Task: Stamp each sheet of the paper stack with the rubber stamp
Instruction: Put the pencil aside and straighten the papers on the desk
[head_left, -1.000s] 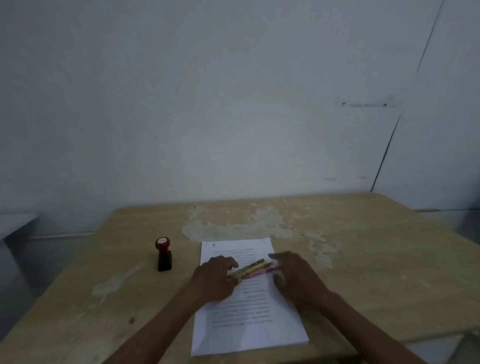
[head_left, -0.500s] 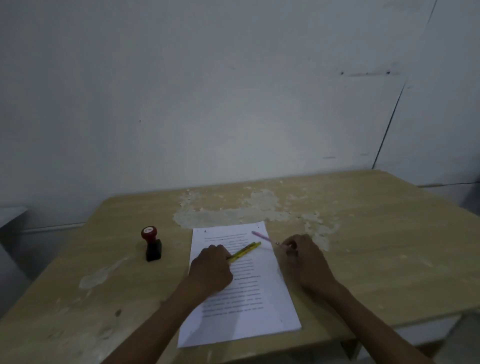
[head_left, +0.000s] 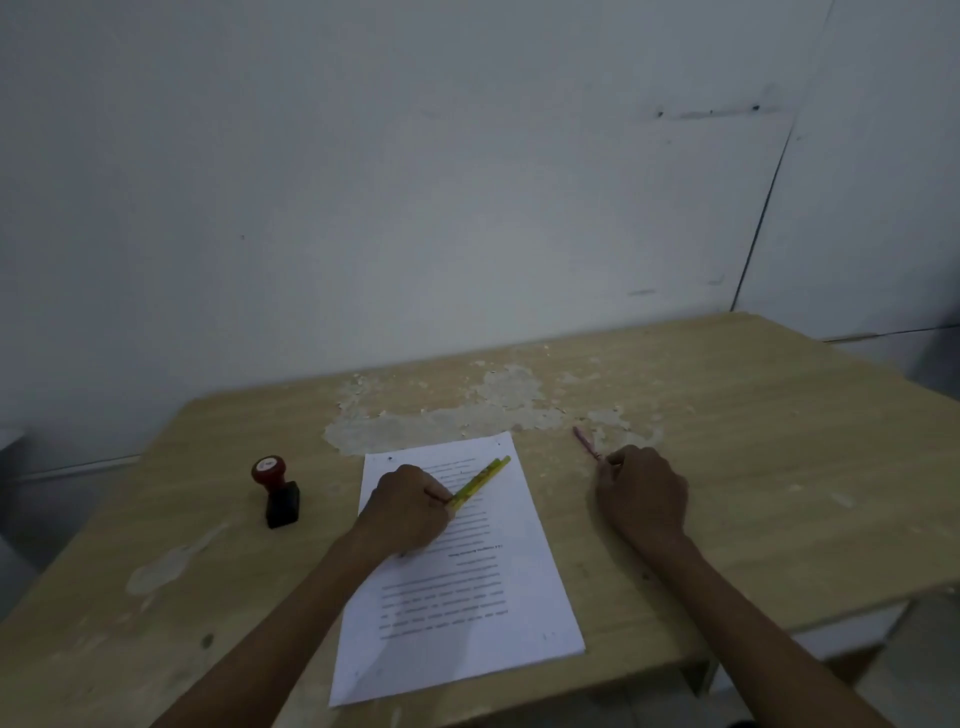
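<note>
Standing upright left of the paper stack (head_left: 462, 561), light rigid rubber stamp (head_left: 275, 491), best taken at red knob; left hand (head_left: 408, 512) gripping yellow pencils (head_left: 480, 480), right hand (head_left: 641, 496) pinching pink pen (head_left: 587, 442)

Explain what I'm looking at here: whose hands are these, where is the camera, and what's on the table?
There is no machine: a person works with bare hands, filmed by a wide-angle camera worn on their head, looking forward and down. The wooden table stands against a pale wall, its surface worn in patches. A stack of printed paper lies in front of the person. The left hand rests on it, fingers closed on yellow-green pencils. The right hand lies on the table beside the paper, holding a pink pencil. The rubber stamp, red-topped with a black base, stands untouched to the left.
</note>
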